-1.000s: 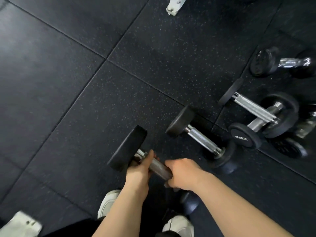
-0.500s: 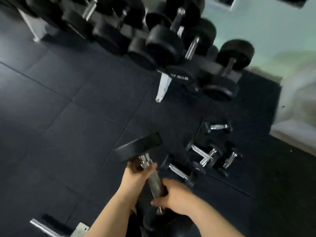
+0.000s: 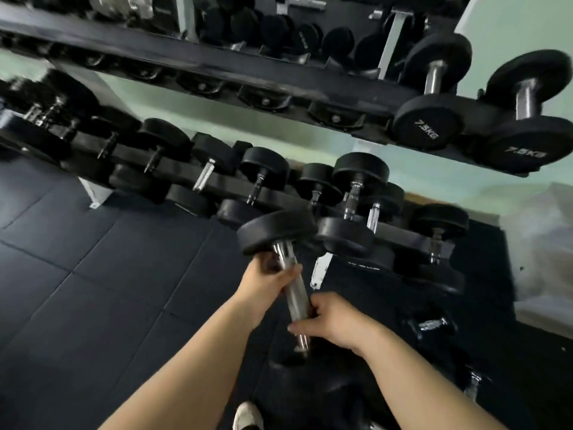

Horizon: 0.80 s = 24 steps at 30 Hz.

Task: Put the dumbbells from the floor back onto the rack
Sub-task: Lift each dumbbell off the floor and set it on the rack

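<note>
I hold a heavy black dumbbell with a chrome handle in both hands, its far head raised toward the rack. My left hand grips the handle just under that head. My right hand grips the handle lower down; the near head is dark and partly hidden below it. The two-tier rack stretches across the view ahead, its lower tier full of black dumbbells. A small dumbbell lies on the floor at the right.
Two 7.5 kg dumbbells sit at the right end of the top tier. A white rack leg stands just beyond my hands. Black rubber floor tiles spread to the left. My shoe shows at the bottom.
The dumbbell has come up off the floor in both hands and toward the rack. My view has swung up from the floor to the rack's tiers.
</note>
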Available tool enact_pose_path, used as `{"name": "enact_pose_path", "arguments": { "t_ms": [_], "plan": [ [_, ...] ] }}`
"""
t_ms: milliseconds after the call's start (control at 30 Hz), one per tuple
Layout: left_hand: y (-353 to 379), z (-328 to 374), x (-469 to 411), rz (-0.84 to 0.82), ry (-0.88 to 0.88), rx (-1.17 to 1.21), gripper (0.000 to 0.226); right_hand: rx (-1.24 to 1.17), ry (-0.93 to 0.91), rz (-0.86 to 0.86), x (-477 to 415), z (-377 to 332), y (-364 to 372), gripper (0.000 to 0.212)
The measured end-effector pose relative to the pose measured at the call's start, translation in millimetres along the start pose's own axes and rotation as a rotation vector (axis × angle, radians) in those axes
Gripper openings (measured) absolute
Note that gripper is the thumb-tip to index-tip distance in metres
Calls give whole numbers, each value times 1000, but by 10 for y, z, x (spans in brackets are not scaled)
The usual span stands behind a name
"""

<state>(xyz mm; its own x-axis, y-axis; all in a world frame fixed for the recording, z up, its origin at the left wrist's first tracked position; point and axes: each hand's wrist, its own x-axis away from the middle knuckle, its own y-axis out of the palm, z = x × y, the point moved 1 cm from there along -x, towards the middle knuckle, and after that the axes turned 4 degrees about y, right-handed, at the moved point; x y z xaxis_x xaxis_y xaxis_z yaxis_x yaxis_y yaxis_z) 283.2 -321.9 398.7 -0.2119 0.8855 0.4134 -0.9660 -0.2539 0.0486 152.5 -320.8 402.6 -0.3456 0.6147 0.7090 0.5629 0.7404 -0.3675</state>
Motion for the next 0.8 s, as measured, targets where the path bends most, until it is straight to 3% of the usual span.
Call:
{"name": "enact_pose_path", "arguments": {
  "t_ms": [67, 167, 233, 333, 400, 433, 467, 800],
  "plan": [
    [-140, 285, -400, -3, 19, 0, 20, -36, -29, 29, -253, -364, -166, 24],
    [-275, 690, -988, -19, 46, 8, 39, -46, -56, 83, -632, -845, -493, 23],
    [-313, 956, -1404, -62, 93, -4, 32, -67, -80, 116, -903, -1120, -735, 31],
    [-310, 1307, -2053, -87, 148, -43, 26, -92, -140, 151, -1352, -1463, -1146, 14],
    [-251, 1601, -2466, -92, 187, -65, 31, -98, -175, 196, -1643, -1714, -1475, 22],
    [-205, 1758, -2665, -105, 211, -75, 23, -115, -184, 226, -1791, -1818, -1636, 22],
    [-157, 1881, -2830, -130, 222, -82, 14, -135, -187, 245, -1908, -1901, -1775, 22],
    [528, 2478, -4179, -392, 153, -245, 13, -291, -50, 398, -2495, -2163, -2847, 13]
  ]
}}
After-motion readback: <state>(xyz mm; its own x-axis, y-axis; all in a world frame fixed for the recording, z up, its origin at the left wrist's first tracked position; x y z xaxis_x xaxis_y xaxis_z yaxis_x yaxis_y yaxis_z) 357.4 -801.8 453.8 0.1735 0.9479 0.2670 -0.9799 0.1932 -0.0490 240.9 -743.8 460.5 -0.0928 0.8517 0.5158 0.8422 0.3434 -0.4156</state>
